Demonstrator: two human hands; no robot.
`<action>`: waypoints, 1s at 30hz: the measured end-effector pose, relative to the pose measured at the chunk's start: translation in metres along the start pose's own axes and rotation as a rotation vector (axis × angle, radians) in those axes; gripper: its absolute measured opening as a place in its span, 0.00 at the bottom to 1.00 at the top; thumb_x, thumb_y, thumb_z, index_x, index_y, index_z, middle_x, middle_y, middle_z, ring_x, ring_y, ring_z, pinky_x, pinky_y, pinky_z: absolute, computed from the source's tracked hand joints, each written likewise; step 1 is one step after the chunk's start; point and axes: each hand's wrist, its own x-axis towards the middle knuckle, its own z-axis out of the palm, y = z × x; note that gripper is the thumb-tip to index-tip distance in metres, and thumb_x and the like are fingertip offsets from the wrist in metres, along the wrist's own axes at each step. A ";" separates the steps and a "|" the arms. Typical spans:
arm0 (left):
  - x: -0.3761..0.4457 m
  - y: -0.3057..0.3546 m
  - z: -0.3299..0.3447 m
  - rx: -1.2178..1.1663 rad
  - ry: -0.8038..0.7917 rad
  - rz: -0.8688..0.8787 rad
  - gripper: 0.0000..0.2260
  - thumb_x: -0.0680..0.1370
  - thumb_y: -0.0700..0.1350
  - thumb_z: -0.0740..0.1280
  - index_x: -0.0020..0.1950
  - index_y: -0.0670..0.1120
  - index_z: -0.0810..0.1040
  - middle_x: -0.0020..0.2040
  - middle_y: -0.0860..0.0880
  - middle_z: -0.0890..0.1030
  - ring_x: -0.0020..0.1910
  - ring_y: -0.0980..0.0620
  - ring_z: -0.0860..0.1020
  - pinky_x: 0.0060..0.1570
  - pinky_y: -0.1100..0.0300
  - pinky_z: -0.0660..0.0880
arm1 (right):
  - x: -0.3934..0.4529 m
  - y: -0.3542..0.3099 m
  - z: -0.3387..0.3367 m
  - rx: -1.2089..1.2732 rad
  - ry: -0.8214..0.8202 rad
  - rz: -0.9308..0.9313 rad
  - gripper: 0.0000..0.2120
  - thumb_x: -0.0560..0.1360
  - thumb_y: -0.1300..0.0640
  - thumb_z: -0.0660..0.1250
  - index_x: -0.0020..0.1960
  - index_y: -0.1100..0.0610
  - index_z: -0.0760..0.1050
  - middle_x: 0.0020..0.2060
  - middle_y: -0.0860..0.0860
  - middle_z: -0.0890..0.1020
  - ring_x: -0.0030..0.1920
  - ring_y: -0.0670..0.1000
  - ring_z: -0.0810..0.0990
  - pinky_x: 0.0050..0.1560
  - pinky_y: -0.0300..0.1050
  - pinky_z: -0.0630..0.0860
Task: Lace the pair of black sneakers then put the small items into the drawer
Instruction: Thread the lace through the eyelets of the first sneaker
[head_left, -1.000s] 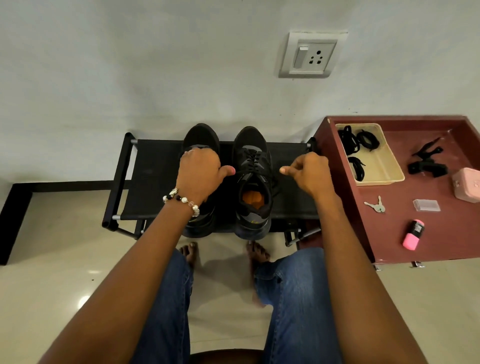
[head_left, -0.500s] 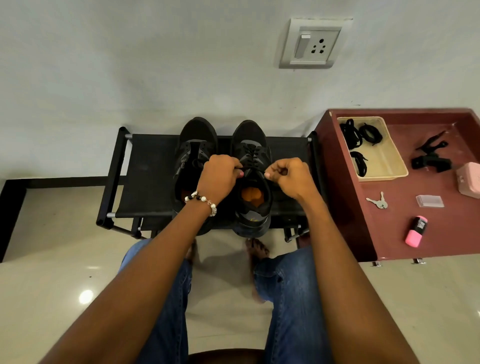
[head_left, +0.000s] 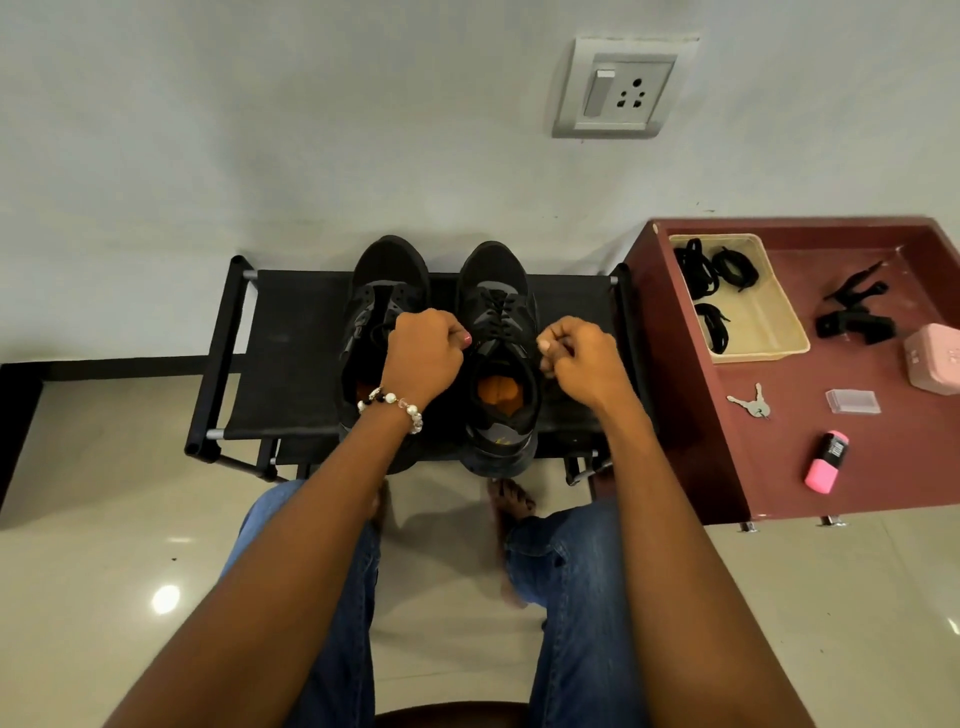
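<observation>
Black laces on the right sneaker (head_left: 497, 358) are being drawn tight: a second ago the hands were spread wide, now the left hand (head_left: 423, 358) and right hand (head_left: 584, 364), both curled, pinching lace ends, have closed in. Left sneaker (head_left: 382, 332) looks unlaced; keys (head_left: 750, 402) wait at three o'clock.

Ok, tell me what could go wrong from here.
1. Both sneakers overhang the front edge of the shoe rack; a hard pull by the left hand and right hand on the right sneaker might tip it to the floor.
2. The left sneaker looks unlaced, so it could get skipped.
3. The keys and pink eraser lie loose on the table and could be forgotten.
</observation>
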 end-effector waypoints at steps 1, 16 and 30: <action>0.002 0.001 -0.006 -0.026 -0.041 -0.024 0.09 0.79 0.44 0.67 0.46 0.41 0.84 0.41 0.45 0.84 0.42 0.48 0.81 0.48 0.54 0.79 | 0.000 0.001 -0.006 0.042 -0.026 0.018 0.08 0.79 0.60 0.65 0.41 0.51 0.77 0.33 0.47 0.81 0.37 0.44 0.79 0.43 0.42 0.74; 0.010 0.021 0.009 -1.496 -0.107 -0.378 0.09 0.82 0.39 0.61 0.48 0.40 0.80 0.44 0.44 0.83 0.44 0.49 0.82 0.48 0.58 0.79 | 0.007 -0.032 0.005 1.366 -0.014 0.187 0.11 0.81 0.54 0.63 0.46 0.60 0.78 0.39 0.55 0.82 0.38 0.53 0.81 0.47 0.48 0.80; 0.013 0.023 0.022 -1.258 0.049 -0.274 0.07 0.78 0.36 0.67 0.53 0.41 0.81 0.41 0.45 0.84 0.37 0.52 0.81 0.49 0.55 0.81 | 0.009 -0.035 0.026 1.396 0.112 0.213 0.05 0.77 0.67 0.66 0.52 0.65 0.78 0.39 0.58 0.83 0.30 0.49 0.76 0.35 0.42 0.79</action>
